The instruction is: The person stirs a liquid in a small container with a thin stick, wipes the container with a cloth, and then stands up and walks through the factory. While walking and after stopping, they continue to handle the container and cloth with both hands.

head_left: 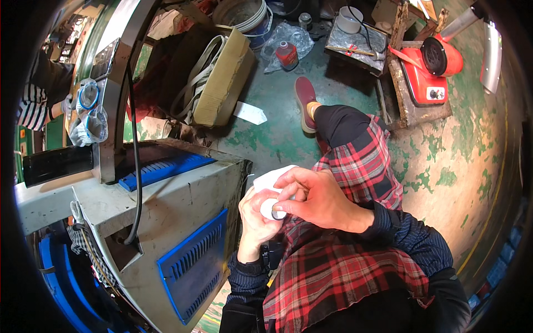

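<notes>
Above my lap, my left hand (255, 218) is closed around a smooth white object (268, 208) with a rounded end; its exact kind does not show. My right hand (327, 202) meets it from the right, its thumb pressed against the white end and its fingers curled over the top. A thin brownish piece, too small to name, shows between the right fingers. Beyond the knuckles, a flat white piece (270, 178) sticks out; whether it belongs to the same object is hidden by my hands. A red plaid apron (344, 261) covers my lap.
At left stands a grey machine cabinet (194, 191) with a blue vented panel (194, 266) and a black cable (135, 166). Ahead are a cardboard box (229, 77), a red bottle (286, 55) in clear plastic, and a bucket (244, 16). A red device (425, 83) stands right. Another person's striped sleeve (34, 108) shows far left.
</notes>
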A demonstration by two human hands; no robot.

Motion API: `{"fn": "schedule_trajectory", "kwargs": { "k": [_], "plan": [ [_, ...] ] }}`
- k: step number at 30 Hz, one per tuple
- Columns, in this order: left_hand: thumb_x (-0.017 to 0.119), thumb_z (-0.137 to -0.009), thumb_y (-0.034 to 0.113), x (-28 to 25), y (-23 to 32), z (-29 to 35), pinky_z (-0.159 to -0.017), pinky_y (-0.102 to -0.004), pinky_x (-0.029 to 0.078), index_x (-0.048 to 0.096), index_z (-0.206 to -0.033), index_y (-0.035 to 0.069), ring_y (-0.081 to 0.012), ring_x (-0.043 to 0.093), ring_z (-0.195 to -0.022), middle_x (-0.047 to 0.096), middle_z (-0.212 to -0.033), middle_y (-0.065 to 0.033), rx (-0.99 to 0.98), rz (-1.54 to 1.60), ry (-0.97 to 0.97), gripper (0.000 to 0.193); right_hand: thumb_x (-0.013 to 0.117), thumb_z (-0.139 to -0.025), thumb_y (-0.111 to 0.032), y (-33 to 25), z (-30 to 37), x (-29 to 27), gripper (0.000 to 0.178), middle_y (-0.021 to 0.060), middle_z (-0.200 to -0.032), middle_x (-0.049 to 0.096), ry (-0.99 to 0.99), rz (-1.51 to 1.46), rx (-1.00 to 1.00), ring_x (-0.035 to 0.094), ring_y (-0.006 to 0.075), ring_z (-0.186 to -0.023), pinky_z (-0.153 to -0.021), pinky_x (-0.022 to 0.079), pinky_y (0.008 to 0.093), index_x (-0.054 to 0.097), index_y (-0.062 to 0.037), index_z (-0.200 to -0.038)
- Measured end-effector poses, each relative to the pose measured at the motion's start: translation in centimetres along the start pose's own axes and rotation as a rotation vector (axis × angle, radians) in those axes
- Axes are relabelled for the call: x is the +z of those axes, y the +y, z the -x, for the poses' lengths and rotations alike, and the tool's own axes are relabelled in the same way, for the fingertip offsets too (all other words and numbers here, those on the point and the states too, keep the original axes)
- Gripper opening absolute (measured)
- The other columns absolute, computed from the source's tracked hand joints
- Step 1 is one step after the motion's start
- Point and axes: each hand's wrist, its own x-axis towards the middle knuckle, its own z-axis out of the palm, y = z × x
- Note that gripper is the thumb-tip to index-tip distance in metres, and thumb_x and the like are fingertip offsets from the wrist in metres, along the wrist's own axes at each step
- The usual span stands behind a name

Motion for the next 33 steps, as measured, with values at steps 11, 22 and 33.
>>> {"fn": "schedule_trajectory", "kwargs": {
  "k": [11,22,33],
  "plan": [
    [0.068,-0.054,0.005,-0.2,1.0,-0.2,-0.064,-0.0352,0.048,0.060,-0.073,0.005,-0.0312,0.060,-0.074,0.061,-0.075,-0.0127,-0.030,-0.110,-0.015,0.021,0.069,-0.073,-0.005,0.3,0.1,0.0,0.016,0.0028,-0.063,0.062,-0.006,0.005,-0.009,0.055,0.0048,-0.056,-0.052,0.042,0.0214,0.056,-0.0012,-0.083],
    [0.066,-0.055,0.009,-0.4,0.8,-0.3,-0.056,-0.0374,0.043,0.059,-0.072,0.007,-0.0299,0.052,-0.062,0.059,-0.072,-0.0115,0.137,-0.297,0.058,0.019,0.070,-0.073,-0.006,0.1,0.1,-0.5,0.021,0.0054,-0.070,0.068,-0.077,-0.011,0.031,0.057,0.0040,-0.057,-0.053,0.043,0.0202,0.054,0.0000,-0.085],
    [0.067,-0.050,0.009,-0.7,1.4,-0.6,-0.058,-0.0367,0.045,0.057,-0.072,0.009,-0.0281,0.054,-0.068,0.062,-0.086,-0.0092,0.171,-0.424,0.034,0.024,0.070,-0.074,-0.008,0.3,0.0,-0.6,0.018,0.0058,-0.062,0.063,-0.056,-0.013,0.019,0.055,0.0063,-0.052,-0.050,0.042,0.0212,0.054,-0.0005,-0.078]
  ]
}}
